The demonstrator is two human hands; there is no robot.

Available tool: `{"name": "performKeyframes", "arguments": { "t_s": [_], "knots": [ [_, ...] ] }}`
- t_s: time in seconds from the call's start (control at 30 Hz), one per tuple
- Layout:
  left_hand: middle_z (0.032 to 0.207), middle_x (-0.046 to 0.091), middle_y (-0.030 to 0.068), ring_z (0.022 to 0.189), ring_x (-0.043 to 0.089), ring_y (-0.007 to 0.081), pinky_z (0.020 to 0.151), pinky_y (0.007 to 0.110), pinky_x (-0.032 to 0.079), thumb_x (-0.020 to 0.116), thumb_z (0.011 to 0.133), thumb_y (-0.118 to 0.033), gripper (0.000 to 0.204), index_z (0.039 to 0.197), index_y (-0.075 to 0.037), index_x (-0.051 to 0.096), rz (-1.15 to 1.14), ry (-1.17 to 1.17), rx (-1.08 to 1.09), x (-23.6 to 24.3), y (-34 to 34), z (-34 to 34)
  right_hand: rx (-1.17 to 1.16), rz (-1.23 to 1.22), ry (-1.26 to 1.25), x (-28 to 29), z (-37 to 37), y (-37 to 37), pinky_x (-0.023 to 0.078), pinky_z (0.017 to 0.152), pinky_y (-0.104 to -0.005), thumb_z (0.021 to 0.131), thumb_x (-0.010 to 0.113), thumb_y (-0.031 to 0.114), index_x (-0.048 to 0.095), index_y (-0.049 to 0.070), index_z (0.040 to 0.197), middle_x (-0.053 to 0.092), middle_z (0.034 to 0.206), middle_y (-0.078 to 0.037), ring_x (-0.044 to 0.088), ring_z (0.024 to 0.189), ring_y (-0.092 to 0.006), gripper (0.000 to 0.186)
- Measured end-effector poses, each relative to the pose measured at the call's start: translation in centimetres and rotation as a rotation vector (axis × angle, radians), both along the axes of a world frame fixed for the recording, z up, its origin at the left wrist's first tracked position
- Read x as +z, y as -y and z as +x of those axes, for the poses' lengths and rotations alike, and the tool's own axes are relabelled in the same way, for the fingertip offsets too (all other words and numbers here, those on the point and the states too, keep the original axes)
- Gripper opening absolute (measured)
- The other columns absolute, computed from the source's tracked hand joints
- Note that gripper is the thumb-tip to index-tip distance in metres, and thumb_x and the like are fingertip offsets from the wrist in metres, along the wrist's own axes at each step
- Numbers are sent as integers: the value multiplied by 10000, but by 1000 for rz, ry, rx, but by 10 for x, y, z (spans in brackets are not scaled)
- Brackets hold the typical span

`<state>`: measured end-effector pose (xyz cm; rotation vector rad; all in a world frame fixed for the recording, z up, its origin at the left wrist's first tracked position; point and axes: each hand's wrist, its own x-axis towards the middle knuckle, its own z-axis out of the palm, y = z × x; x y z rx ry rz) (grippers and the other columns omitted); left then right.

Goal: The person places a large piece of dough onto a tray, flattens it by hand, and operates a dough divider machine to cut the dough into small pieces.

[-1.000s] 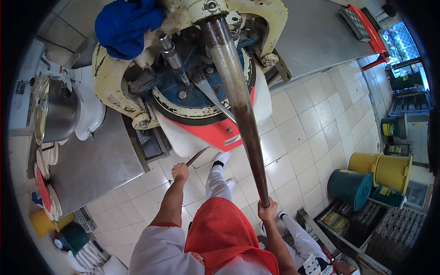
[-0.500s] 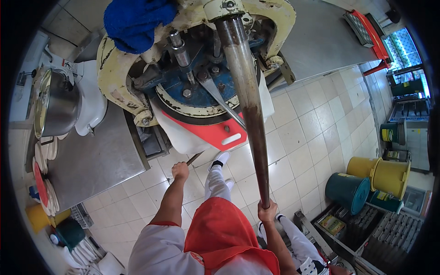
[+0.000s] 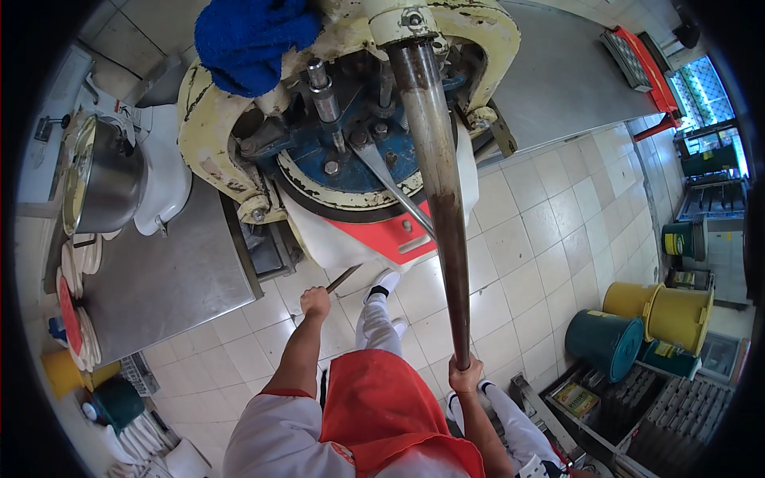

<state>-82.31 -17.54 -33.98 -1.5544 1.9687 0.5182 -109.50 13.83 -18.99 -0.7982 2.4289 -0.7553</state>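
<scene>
My right hand [image 3: 466,374] is closed round the lower end of a long, worn metal bar [image 3: 442,167]. The bar's top sits in a socket on a heavy cream and blue press-like machine [image 3: 199,135]. My left hand [image 3: 315,301] grips a short, dark, flat lever [image 3: 344,276]; its far end reaches toward the machine's underside. Beneath the machine's round head lies a red board [image 3: 382,237] over a white sheet or board [image 3: 315,239]. A steel spanner-like lever [image 3: 382,175] crosses the head and passes behind the bar. A blue towel [image 3: 255,44] hangs over the frame.
Left stands a steel counter [image 3: 167,279] with a mixer bowl [image 3: 111,179] and stacked boards [image 3: 84,334]. Another steel counter [image 3: 566,72] is at the far right. Lidded green [image 3: 603,344] and yellow bins [image 3: 677,319] stand right. A co-worker's legs [image 3: 510,422] are close beside my right arm.
My view has shifted slightly, so the machine appears a little lower and further right. Both hands keep their grips; the left lever shows a little more. Less of the red board shows.
</scene>
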Motion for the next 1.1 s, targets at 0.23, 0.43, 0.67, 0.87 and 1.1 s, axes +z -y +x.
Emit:
{"name": "performKeyframes", "arguments": {
  "t_s": [0.23,0.43,0.67,0.87,1.1],
  "knots": [
    [1056,710,158,998,693,323,860,411,559,551,875,-101,218,985,-57,734,6,6,4,-1,0,1,-18,-14,18,6,1,5,486,545,-453,702,729,133,542,24,681,578,590,-211,616,587,-434,217],
    [1039,716,157,992,696,326,864,406,560,538,885,-111,224,978,-59,734,15,9,21,-4,0,0,-25,-23,-3,8,2,6,488,546,-447,714,716,133,552,17,683,583,595,-218,618,591,-436,204],
    [1036,717,161,977,701,329,852,412,564,536,882,-105,222,966,-57,735,7,-3,15,-5,0,0,-26,-10,-15,3,2,3,491,559,-458,712,724,138,542,35,685,592,607,-210,616,595,-435,211],
    [1010,721,164,954,706,328,841,412,566,550,869,-102,209,950,-53,736,-25,-8,11,-7,-1,2,-18,-5,-32,2,2,3,493,568,-462,709,725,135,547,37,694,595,611,-207,618,600,-432,204],
    [989,726,160,942,709,329,826,409,569,559,865,-97,197,940,-59,737,-43,-7,2,-6,-1,0,-25,-13,12,5,1,4,492,568,-459,703,720,132,555,28,700,596,617,-214,620,612,-438,195]
  ]
}}
